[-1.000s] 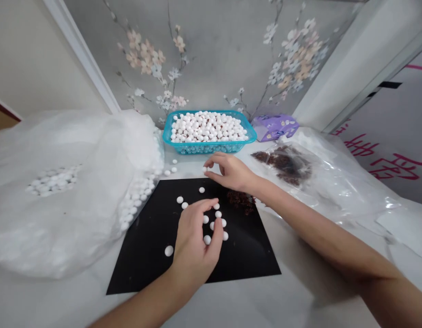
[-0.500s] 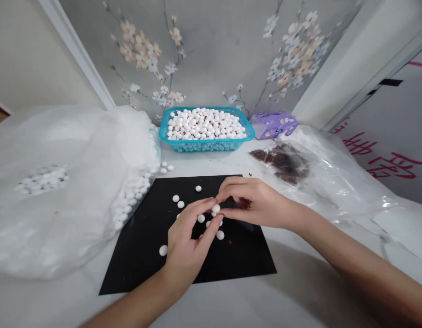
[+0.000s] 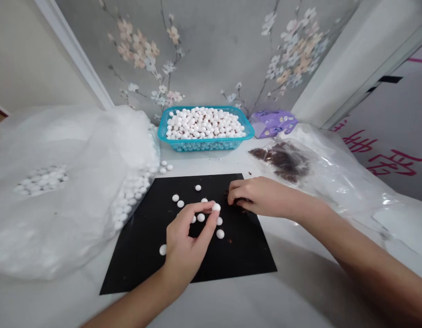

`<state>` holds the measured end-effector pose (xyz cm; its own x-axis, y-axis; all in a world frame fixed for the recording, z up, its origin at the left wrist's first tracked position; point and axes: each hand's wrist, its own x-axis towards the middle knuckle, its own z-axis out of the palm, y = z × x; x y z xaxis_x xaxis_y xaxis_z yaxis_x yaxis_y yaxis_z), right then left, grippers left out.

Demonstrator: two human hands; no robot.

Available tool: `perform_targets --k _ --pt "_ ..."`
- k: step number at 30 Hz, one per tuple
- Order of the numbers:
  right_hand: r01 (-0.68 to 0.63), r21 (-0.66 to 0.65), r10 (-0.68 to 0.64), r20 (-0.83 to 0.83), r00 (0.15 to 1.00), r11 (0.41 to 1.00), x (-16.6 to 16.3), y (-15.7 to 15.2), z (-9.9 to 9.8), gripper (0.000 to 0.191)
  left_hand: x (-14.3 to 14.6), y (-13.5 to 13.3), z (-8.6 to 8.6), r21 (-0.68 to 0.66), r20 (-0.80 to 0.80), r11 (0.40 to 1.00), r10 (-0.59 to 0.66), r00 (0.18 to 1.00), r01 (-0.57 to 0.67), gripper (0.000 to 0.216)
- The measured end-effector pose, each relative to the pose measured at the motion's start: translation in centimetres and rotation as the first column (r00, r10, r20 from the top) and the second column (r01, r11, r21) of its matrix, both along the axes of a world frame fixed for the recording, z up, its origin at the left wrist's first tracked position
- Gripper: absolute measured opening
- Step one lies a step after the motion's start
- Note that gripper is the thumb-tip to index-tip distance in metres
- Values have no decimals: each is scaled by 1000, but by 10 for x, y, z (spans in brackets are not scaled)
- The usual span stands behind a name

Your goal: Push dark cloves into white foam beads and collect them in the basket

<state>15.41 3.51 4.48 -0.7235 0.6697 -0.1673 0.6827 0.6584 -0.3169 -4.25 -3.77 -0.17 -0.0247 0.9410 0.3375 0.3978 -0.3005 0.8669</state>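
Note:
Between the thumb and fingertips of my left hand (image 3: pixel 185 237) is a small white ball (image 3: pixel 216 207), held above a black sheet (image 3: pixel 142 259). My right hand (image 3: pixel 254 196) is at the sheet's right edge, its fingers curled down over a small heap of dark brown bits (image 3: pixel 245 204). Whatever its fingertips pinch is hidden. Several more white balls lie loose on the sheet, one (image 3: pixel 220 233) just below my left fingertips and another (image 3: pixel 198 187) near the far edge. A tiny brown bit (image 3: pixel 230 241) lies to the right of the nearer ball.
At the back stands a blue basket (image 3: pixel 206 145) full of white balls with brown bits among them. A large translucent bag (image 3: pixel 77 136) of white balls fills the left side. To the right lie a clear bag (image 3: pixel 337 182) with brown pieces (image 3: pixel 286 159) and a purple packet (image 3: pixel 274 124).
My right hand has moved right, away from the ball in my left hand, down to the brown bits. The left hand stays in nearly the same place, still holding the ball.

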Motion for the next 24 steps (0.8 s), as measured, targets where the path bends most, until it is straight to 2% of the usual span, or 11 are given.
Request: perform_targets --k 6,8,10,12,15,17,19,21,24 --pt "15 -44 -15 -1 1000 999 -3 4 -8 20 0 1 0 -11 7 1000 -8 1000 8 11" --pt "30 -54 -33 -72 997 998 -3 4 -8 16 0 1 -2 11 -3 1000 -21 1000 21 13" --pt "55 -53 -65 -225 972 997 -4 3 -8 13 -1 0 -3 50 -4 998 -30 1000 31 17" --pt "90 -61 -107 -431 896 994 -8 0 -7 8 -1 -1 -4 95 4 995 -30 1000 30 19" --pt "112 -176 -204 -698 686 978 -20 -9 -9 2 -1 -1 -5 133 15 991 -17 1000 15 24" --pt "86 -303 -301 -791 532 949 -29 -16 -11 4 -1 0 -5 139 14 990 -31 999 28 26" --pt "63 -401 -388 -819 423 914 -37 -22 -14 5 -2 0 -6 147 8 988 -54 998 53 26" --pt "62 -444 -433 -821 372 894 -42 -26 -16 5 -2 -1 -6 153 3 986 -63 998 62 25" --pt "77 -434 -430 -825 366 898 -45 -31 -17 6 -3 -2 -6 155 19 987 -46 999 43 24"
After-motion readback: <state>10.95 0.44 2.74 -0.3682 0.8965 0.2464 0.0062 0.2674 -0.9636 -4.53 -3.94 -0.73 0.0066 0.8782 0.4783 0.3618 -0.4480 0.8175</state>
